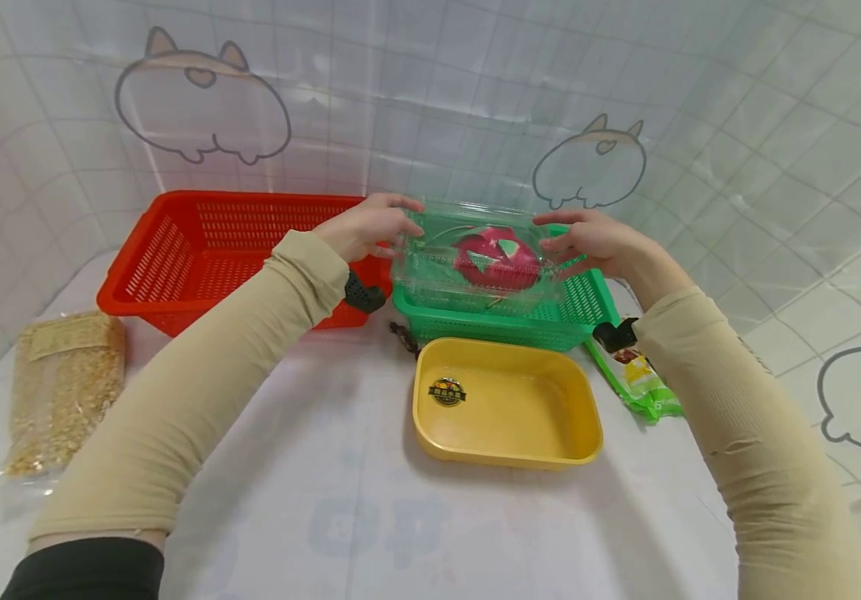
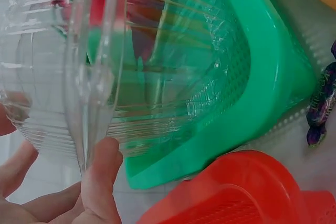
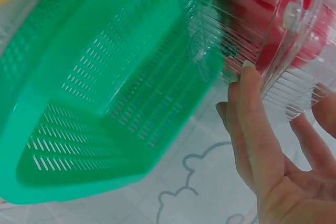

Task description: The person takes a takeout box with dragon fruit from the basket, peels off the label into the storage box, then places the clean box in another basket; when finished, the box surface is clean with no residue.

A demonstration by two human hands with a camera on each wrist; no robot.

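A clear plastic clamshell box [image 1: 430, 254] is held up over the green basket [image 1: 490, 328], tilted toward the head camera. Inside it lies a pink-red fruit [image 1: 501, 265] with green tips, like a dragon fruit. My left hand [image 1: 372, 227] grips the box's left end; in the left wrist view its fingers [image 2: 102, 174] are against the box's rim. At the opposite end, my right hand [image 1: 601, 243] holds the box, its fingers [image 3: 254, 114] against the ribbed side in the right wrist view. The green basket's right part shows beneath the box.
Left of the green basket stands a red basket [image 1: 145, 304]. A yellow tray [image 1: 513, 408] sits in front. A bag of grain [image 1: 66, 392] lies far left, a green packet [image 1: 643, 383] at right. A small dark wrapped piece [image 2: 323, 103] lies near the green basket's corner.
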